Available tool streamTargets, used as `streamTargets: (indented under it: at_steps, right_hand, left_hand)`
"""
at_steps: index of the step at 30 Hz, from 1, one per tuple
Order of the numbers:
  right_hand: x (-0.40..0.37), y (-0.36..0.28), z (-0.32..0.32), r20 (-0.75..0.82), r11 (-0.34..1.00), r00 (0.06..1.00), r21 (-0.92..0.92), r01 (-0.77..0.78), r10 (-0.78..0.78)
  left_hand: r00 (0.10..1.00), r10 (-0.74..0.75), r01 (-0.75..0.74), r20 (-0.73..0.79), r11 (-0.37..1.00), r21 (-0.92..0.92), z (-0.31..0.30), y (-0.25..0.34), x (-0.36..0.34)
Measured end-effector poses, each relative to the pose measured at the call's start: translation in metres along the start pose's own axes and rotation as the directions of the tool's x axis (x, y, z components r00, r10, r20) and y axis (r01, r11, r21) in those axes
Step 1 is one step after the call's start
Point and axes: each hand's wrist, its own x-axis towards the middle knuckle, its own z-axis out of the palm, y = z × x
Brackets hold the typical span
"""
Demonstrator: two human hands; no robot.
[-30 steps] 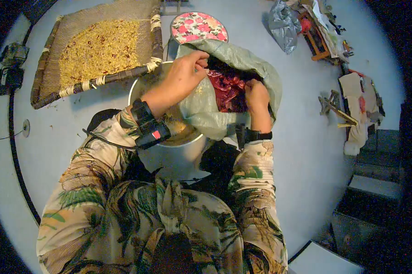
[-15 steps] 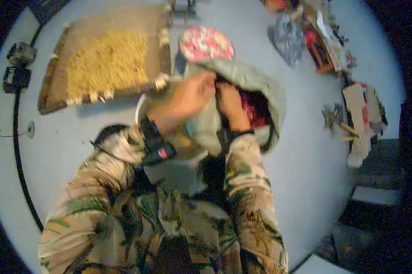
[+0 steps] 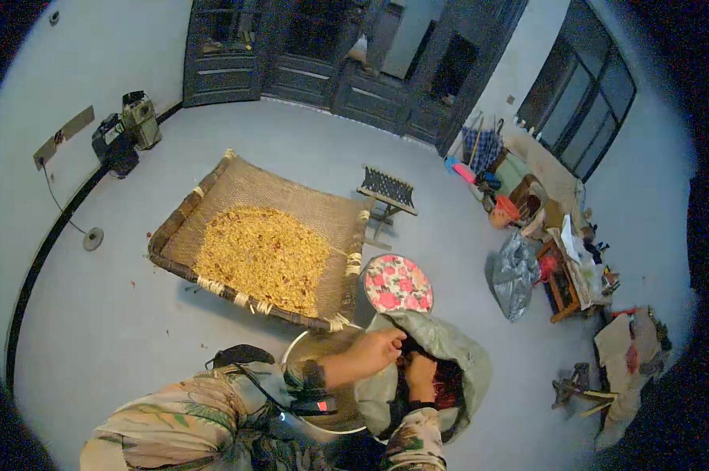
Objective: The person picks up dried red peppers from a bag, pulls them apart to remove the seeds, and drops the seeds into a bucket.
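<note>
Hazard: the sack [image 3: 456, 349] stands at the lower centre of the frame, leaning on the metal bowl [image 3: 307, 345], with its mouth open towards the person. The left hand [image 3: 374, 352] holds the near rim of the sack with its fingers clenched on the fabric. The right hand [image 3: 420, 369] reaches into the mouth just beside the left; its fingertips are hidden in the fold, so it cannot be told whether they grasp anything. If the left-hand grip slips, the soft rim is likely to fold over and the red contents [image 3: 451, 381] may spill onto the floor [image 3: 135, 330]; a pull towards the body could tip the sack off the bowl. The head is raised, so the hands sit at the bottom edge of the view, which makes a slip harder to notice.

Change from the earlier frames: the view formerly looks straight down on the sack; it now takes in the far doors, with the woven tray [image 3: 292, 184] and its yellow grain [image 3: 264, 255] at the centre and the floral disc [image 3: 398, 282] below them; the right hand moves from the right side of the mouth to a position beside the left.
</note>
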Motion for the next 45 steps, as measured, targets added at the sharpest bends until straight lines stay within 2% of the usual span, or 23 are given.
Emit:
streamTargets:
  at_steps: [1, 3, 5, 9, 12, 18, 23, 24, 25, 26, 27, 28, 29, 30, 31, 32, 33, 34, 35, 37, 39, 41, 45]
  right_hand:
    - [-0.001, 0.022, 0.022, -0.166, 0.998, 0.985, -0.035, 0.043, -0.048]
    - [0.004, 0.041, 0.029, -0.239, 0.999, 0.971, -0.051, -0.005, -0.008]
    - [-0.004, 0.041, 0.007, -0.045, 0.980, 0.980, -0.035, -0.195, 0.193]
    - [-0.030, 0.040, -0.021, -0.299, 0.994, 0.950, 0.089, -0.066, 0.090]
    - [-0.043, 0.028, -0.046, -0.204, 0.970, 0.958, 0.180, -0.164, 0.200]
    - [-0.057, -0.004, -0.067, -0.293, 0.882, 0.937, 0.469, -0.034, 0.192]
    - [-0.053, -0.008, -0.066, -0.316, 0.861, 0.936, 0.509, 0.028, 0.156]
    - [-0.054, -0.008, -0.066, -0.317, 0.864, 0.937, 0.502, 0.035, 0.146]
    - [-0.052, -0.001, -0.054, -0.238, 0.750, 0.953, 0.661, 0.019, 0.186]
    - [-0.052, 0.002, -0.050, -0.230, 0.777, 0.954, 0.629, -0.003, 0.190]
    - [-0.048, 0.008, -0.041, -0.236, 0.745, 0.956, 0.666, 0.028, 0.175]
    - [-0.047, 0.013, -0.034, -0.286, 0.752, 0.946, 0.654, 0.079, 0.149]
    - [-0.051, 0.006, -0.045, -0.211, 0.748, 0.961, 0.663, 0.005, 0.180]
    - [-0.054, -0.001, -0.052, -0.259, 0.774, 0.950, 0.632, 0.032, 0.173]
    - [-0.056, -0.014, -0.071, -0.128, 0.733, 0.965, 0.675, -0.084, 0.228]
    - [-0.054, -0.008, -0.059, -0.140, 0.694, 0.961, 0.717, -0.068, 0.238]
    - [-0.050, -0.007, -0.058, -0.084, 0.675, 0.961, 0.728, -0.122, 0.264]
    - [-0.049, -0.006, -0.055, -0.099, 0.649, 0.961, 0.755, -0.096, 0.258]
    - [-0.050, -0.004, -0.049, -0.148, 0.561, 0.960, 0.828, -0.012, 0.239]
    - [-0.050, -0.013, -0.062, -0.081, 0.593, 0.962, 0.800, -0.094, 0.262]
    - [-0.050, -0.017, -0.066, -0.064, 0.523, 0.965, 0.849, -0.081, 0.253]
    - [-0.052, -0.019, -0.071, 0.019, 0.434, 0.967, 0.891, -0.131, 0.253]
    - [-0.052, -0.014, -0.064, -0.039, 0.483, 0.975, 0.873, -0.073, 0.217]
  left_hand:
    - [1.000, -0.001, 0.001, -0.009, 1.000, 0.002, 0.003, -0.005, 0.004]
    - [0.997, 0.076, -0.075, -0.027, 0.996, 0.040, 0.004, -0.009, 0.007]
    - [0.996, 0.090, -0.088, -0.030, 0.994, 0.058, 0.007, -0.010, 0.005]
    - [0.997, 0.062, -0.059, -0.035, 0.996, 0.072, 0.008, -0.008, 0.007]
    - [0.999, 0.053, -0.052, -0.006, 0.996, 0.073, 0.017, -0.015, 0.008]
    - [0.997, 0.038, -0.045, 0.062, 0.992, 0.119, 0.020, -0.017, 0.005]
    - [0.999, 0.014, -0.017, 0.050, 0.998, 0.054, 0.022, -0.019, 0.003]
    - [0.999, 0.000, -0.002, 0.049, 0.999, 0.040, 0.022, -0.017, 0.003]
    - [0.998, -0.020, 0.018, 0.056, 1.000, 0.023, 0.022, -0.014, 0.002]
    - [0.995, -0.063, 0.066, 0.078, 0.997, -0.032, 0.025, -0.017, 0.002]
    - [0.988, -0.107, 0.116, 0.107, 0.990, -0.085, 0.028, -0.022, 0.004]
    - [0.990, -0.094, 0.106, 0.109, 0.988, -0.115, 0.031, -0.029, 0.006]
    - [0.990, -0.085, 0.102, 0.114, 0.984, -0.147, 0.032, -0.028, 0.005]
    - [0.988, -0.109, 0.125, 0.112, 0.981, -0.146, 0.034, -0.028, 0.002]
    - [0.987, -0.129, 0.142, 0.100, 0.980, -0.140, 0.030, -0.023, 0.003]
    - [0.988, -0.104, 0.123, 0.114, 0.977, -0.171, 0.031, -0.029, 0.007]
    - [0.988, -0.089, 0.115, 0.130, 0.972, -0.206, 0.033, -0.037, 0.005]
    - [0.992, -0.066, 0.089, 0.105, 0.967, -0.238, 0.035, -0.039, 0.003]
    - [0.996, -0.036, 0.056, 0.077, 0.961, -0.270, 0.035, -0.037, 0.006]
    - [0.986, -0.115, 0.156, 0.119, 0.890, -0.428, 0.026, -0.018, 0.007]
    - [0.985, -0.130, 0.161, 0.111, 0.924, -0.348, 0.023, -0.006, 0.009]
    - [0.986, -0.134, 0.158, 0.101, 0.942, -0.296, 0.021, 0.001, 0.011]
    - [0.991, -0.100, 0.122, 0.088, 0.944, -0.307, 0.021, 0.009, 0.009]
